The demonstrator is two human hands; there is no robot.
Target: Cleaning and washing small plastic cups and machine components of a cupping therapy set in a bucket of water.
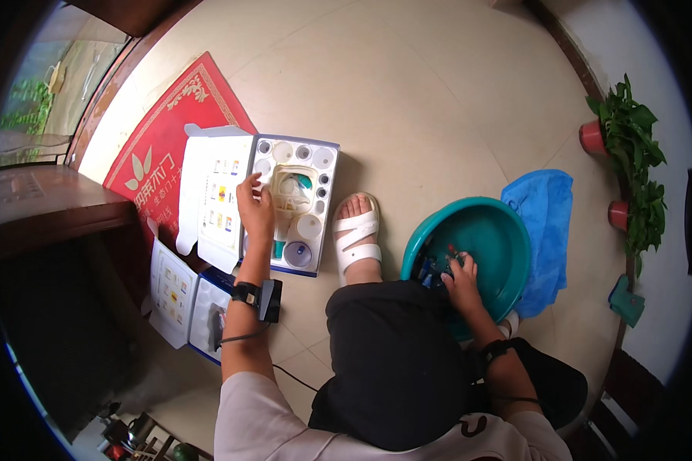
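Over the left side of a blue-edged cardboard box (333, 173) with its lid open, my left hand (258, 208) has its fingers apart and nothing visible in them. The white moulded insert (275, 147) has round wells, several with clear plastic cups (308, 227). A larger hollow holds a clear bag (293, 193) and a green-ended part (304, 181). My right hand (463, 282) reaches into a green plastic basin (499, 230). Its fingers are at a cluster of small dark and blue pieces (429, 271), one red-tipped; whether it grips one cannot be told.
A second open box (205, 294) lies behind my left forearm. A red doormat (167, 138) extends under the boxes. My white sandal (357, 230) stands between box and basin. A blue cloth (542, 242) lies beside the basin; potted plants (594, 137) line the right wall.
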